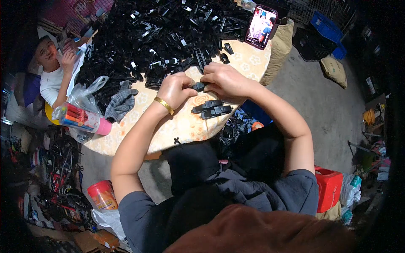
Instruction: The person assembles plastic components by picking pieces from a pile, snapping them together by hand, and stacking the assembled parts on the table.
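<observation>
Between my two hands, over the table (164,137) with its pale flowered cover, is a small black plastic clip-like piece (199,86). My left hand (175,89), a gold band at its wrist, pinches one end of it. The fingers of my right hand (225,80) close on the other end and partly hide it. Just nearer to me lie a couple of longer black plastic pieces (216,111), side by side. A ribbed black strip (199,58) rests beyond my fingers, by the edge of a big heap of black plastic parts (168,31).
A phone (260,27) stands at the far right of the table. Grey gloves (121,101), a plastic bag (86,95) and a tub of coloured pens (86,119) lie left. Another person (52,71) sits beyond. More parts (236,128) lie below the table edge; a red container (328,189) stands right.
</observation>
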Motion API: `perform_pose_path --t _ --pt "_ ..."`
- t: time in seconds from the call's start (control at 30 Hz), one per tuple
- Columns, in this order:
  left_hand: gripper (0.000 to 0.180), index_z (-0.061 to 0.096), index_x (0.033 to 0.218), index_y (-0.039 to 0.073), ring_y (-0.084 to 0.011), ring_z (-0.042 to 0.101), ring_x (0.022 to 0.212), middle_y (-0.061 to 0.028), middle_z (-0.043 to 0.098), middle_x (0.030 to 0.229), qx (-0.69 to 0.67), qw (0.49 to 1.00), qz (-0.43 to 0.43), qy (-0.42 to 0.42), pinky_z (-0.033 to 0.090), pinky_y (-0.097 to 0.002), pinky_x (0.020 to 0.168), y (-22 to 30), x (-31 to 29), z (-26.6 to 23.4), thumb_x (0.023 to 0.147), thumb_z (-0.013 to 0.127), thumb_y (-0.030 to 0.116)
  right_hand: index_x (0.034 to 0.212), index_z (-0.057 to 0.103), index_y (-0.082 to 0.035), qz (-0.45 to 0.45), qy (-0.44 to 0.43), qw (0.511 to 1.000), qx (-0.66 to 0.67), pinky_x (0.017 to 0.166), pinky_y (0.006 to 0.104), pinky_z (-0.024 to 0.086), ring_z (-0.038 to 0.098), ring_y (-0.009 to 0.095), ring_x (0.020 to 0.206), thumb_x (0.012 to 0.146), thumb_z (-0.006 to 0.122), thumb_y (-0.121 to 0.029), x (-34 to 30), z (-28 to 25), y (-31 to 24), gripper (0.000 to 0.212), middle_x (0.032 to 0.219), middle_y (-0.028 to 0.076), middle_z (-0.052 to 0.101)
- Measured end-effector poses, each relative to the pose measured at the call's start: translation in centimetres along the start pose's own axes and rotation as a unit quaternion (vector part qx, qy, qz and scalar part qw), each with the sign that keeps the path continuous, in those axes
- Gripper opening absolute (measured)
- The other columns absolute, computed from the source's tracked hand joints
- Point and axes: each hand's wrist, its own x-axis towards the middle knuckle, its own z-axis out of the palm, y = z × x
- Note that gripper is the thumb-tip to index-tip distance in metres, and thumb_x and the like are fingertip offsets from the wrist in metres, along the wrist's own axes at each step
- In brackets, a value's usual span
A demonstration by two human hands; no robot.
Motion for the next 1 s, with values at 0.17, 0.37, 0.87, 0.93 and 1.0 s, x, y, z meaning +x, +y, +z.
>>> perform_pose_path --t 0.17,0.37,0.87,0.93,1.0 --pt "0.019 0.067 0.076 0.003 -0.0261 0.059 0.070 -0.0108 0.062 0.076 -0.077 0.987 0.005 -0.138 0.047 -0.0334 0.065 0.5 0.0 -0.3 0.067 0.075 0.018 0.079 0.067 -0.002 0.049 -0.055 0.988 0.137 0.066 0.0384 0.047 0.060 0.029 0.076 0.079 0.064 -0.033 -0.6 -1.0 1.2 0.031 0.079 0.013 0.063" --pt "0.029 0.061 0.094 0.003 -0.0300 0.055 0.078 -0.0119 0.058 0.081 0.135 0.974 0.048 0.177 0.046 -0.0376 0.070 -1.4 0.5 -0.3 0.071 0.071 0.019 0.095 0.065 -0.006 0.128 0.139 0.967 -0.169 0.067 0.0374 0.048 0.058 0.030 0.079 0.077 0.066 -0.027 -1.6 -2.3 3.9 0.028 0.085 0.012 0.060" --pt "0.033 0.052 0.117 0.008 -0.0344 0.060 0.084 -0.0197 0.061 0.090 0.018 0.999 -0.031 0.039 0.047 -0.0389 0.076 0.3 -0.4 0.7 0.085 0.052 0.014 0.096 0.063 -0.003 0.042 0.090 0.988 -0.122 0.077 0.0367 0.047 0.055 0.029 0.089 0.070 0.066 -0.012 -0.9 0.2 3.3 0.027 0.097 0.011 0.060" --pt "0.040 0.055 0.117 0.013 -0.0344 0.055 0.091 -0.0159 0.057 0.100 0.055 0.997 -0.041 0.018 0.046 -0.0367 0.081 0.9 0.1 -0.4 0.080 0.049 0.000 0.094 0.063 -0.003 0.046 0.086 0.987 -0.124 0.077 0.0363 0.047 0.055 0.028 0.089 0.071 0.066 -0.012 -0.9 0.3 3.5 0.025 0.093 0.010 0.061" --pt "0.045 0.057 0.116 0.016 -0.0330 0.052 0.096 -0.0132 0.053 0.106 0.091 0.992 0.074 0.055 0.044 -0.0368 0.083 -0.5 0.3 -0.3 0.076 0.053 -0.003 0.095 0.063 -0.003 0.075 0.064 0.985 -0.143 0.074 0.0371 0.048 0.056 0.029 0.084 0.071 0.066 -0.012 -0.8 0.5 3.6 0.025 0.090 0.011 0.060"
